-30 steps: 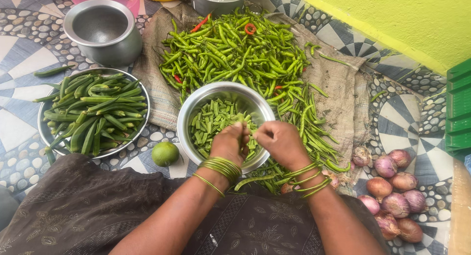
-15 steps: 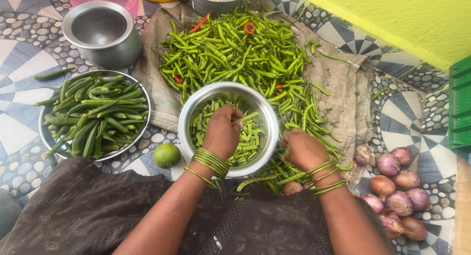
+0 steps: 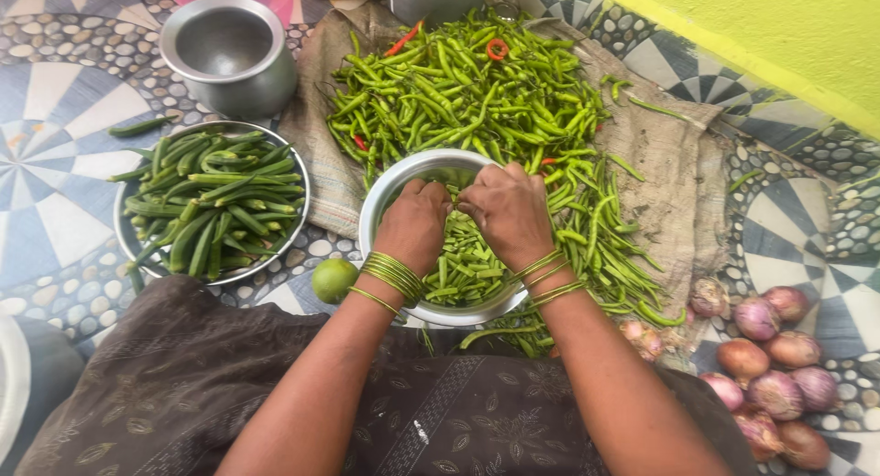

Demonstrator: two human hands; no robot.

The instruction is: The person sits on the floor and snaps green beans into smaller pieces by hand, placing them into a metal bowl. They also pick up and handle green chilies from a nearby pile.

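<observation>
A steel bowl (image 3: 381,201) holding cut green bean pieces (image 3: 467,261) sits on the floor in front of me. Both of my hands are over it, close together. My left hand (image 3: 414,221) and my right hand (image 3: 507,208) pinch a green bean between their fingertips above the bowl's middle. Green bangles ring both wrists. Behind the bowl a big heap of green chillies (image 3: 467,96) with a few red ones lies on a brown sack cloth (image 3: 674,160).
A steel plate of okra (image 3: 213,201) is at the left, with a lime (image 3: 334,279) beside the bowl. A steel pot (image 3: 229,54) stands at the back left. Red onions (image 3: 770,348) lie at the right. A yellow wall (image 3: 779,27) rises at the back right.
My right hand, which was down at the chillies on the bowl's right, has come back over the bowl and met my left hand.
</observation>
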